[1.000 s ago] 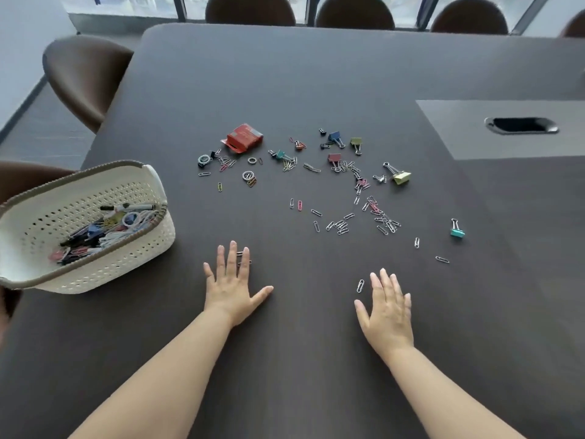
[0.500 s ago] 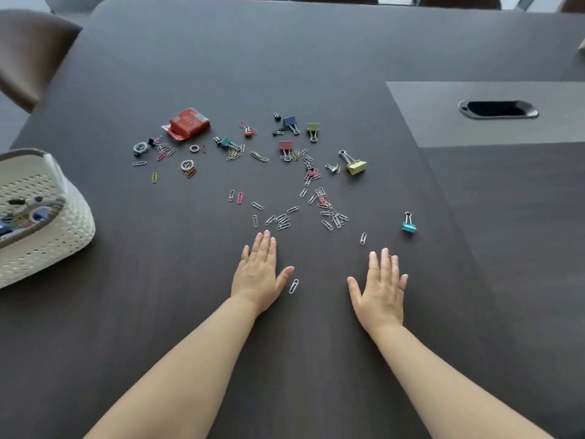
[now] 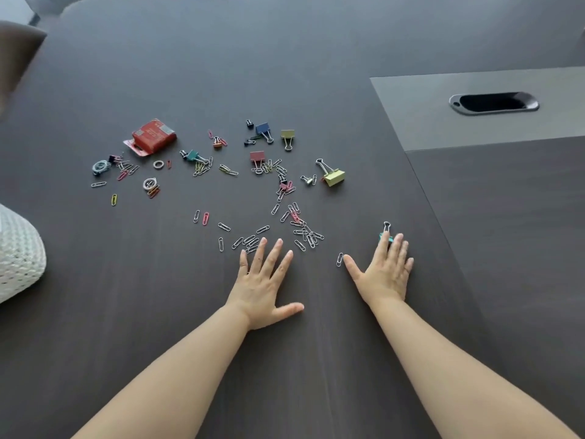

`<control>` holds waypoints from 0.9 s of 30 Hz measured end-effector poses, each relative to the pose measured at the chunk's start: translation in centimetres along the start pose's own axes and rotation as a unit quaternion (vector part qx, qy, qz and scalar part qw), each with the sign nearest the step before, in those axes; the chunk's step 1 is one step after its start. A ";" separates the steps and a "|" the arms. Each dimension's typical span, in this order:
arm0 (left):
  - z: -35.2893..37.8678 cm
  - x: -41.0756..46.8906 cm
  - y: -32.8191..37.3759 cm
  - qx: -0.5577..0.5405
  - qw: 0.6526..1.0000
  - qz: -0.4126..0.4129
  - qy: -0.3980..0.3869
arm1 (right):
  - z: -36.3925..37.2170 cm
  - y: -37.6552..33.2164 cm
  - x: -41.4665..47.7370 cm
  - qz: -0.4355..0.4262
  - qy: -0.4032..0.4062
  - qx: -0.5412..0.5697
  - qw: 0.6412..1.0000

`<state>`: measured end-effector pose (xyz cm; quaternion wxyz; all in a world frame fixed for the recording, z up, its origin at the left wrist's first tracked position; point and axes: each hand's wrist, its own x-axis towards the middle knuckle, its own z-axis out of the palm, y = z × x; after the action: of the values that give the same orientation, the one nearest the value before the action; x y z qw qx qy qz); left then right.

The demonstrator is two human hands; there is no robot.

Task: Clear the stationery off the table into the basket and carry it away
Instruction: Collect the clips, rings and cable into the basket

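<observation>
Both hands lie flat and released on the dark tabletop [image 3: 152,318], holding nothing. The left grip [image 3: 262,280] has its fingers spread, and its fingertips [image 3: 263,241] reach the near edge of the loose silver paper clips [image 3: 305,231], on the viewer's side and to the right of the red box [image 3: 154,137]. The right grip [image 3: 384,270] lies farther right of the red box again, its straight fingers resting on the teal binder clip [image 3: 381,237], with a lone paper clip [image 3: 339,259] just beside the thumb. Half a second earlier both grips lay nearer the viewer, the left short of the paper clips and the right well apart from the teal binder clip. The rest of the stationery lies scattered where it was, level with and right of the red box, among it a yellow binder clip [image 3: 334,178]. The white basket [image 3: 19,258], left of the red box and nearer the viewer, has slid mostly out of frame.
</observation>
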<state>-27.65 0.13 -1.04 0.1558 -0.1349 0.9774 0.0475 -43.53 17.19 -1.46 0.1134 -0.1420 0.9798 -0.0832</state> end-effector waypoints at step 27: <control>-3.9 11.9 -6.6 -0.053 0.989 -0.128 0.054 | -0.5 -9.3 10.4 -0.178 -0.030 -0.042 0.983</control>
<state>-37.85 -9.66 -1.44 0.1004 -0.2695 0.9551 0.0713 -50.94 5.41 -1.24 0.1196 -0.3212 0.9377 -0.0564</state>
